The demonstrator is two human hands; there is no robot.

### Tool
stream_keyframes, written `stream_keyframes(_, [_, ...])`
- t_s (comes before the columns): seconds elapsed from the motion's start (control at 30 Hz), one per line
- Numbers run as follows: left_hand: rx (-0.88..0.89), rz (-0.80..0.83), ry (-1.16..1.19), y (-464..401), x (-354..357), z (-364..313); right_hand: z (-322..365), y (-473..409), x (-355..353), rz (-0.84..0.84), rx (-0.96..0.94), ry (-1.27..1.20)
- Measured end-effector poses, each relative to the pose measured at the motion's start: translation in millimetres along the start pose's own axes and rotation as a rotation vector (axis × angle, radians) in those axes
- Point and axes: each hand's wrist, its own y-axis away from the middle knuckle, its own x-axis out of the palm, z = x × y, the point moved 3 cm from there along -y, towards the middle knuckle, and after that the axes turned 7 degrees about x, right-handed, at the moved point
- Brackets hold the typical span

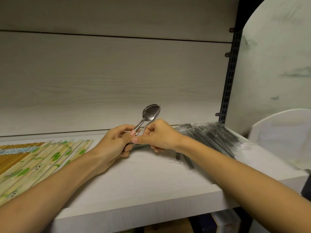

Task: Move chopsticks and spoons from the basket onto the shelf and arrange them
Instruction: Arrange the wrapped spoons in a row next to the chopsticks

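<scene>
head view | spoons (150,113) are being held above mid-shelf (151,179), bowls nested, likely for aligning | handles are being gripped by left hand (116,142), pinched by right hand (158,137) | bamboo chopsticks (42,158) lying left, wrapped dark chopsticks (212,137) right

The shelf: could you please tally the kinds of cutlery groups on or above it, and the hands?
Bunch of metal spoons, held in both hands: 1
Rows of bamboo chopsticks: 1
Piles of dark wrapped chopsticks: 1
Hands: 2, left hand, right hand
Total: 5
</scene>
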Motion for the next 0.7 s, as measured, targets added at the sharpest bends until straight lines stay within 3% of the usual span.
stream_keyframes(0.2, [0.085, -0.108, -0.002, -1.0, -6.0, -3.4, -1.7, -7.7, -30.7, -0.213, 0.135, -0.453])
stream_keyframes(0.4, [-0.071, 0.007, 0.099, 4.6, 0.3, -6.2, -10.9, -13.8, -32.1, -0.168, 0.107, -0.701])
stream_keyframes(0.57, [-0.153, 0.133, 0.114, 7.7, -1.9, -6.3, -19.5, -15.1, -30.8, -0.132, 0.146, -0.638])
stream_keyframes(0.7, [-0.142, 0.151, 0.069, 8.7, -3.0, -9.3, -17.3, -15.1, -34.0, -0.131, 0.007, -0.517])
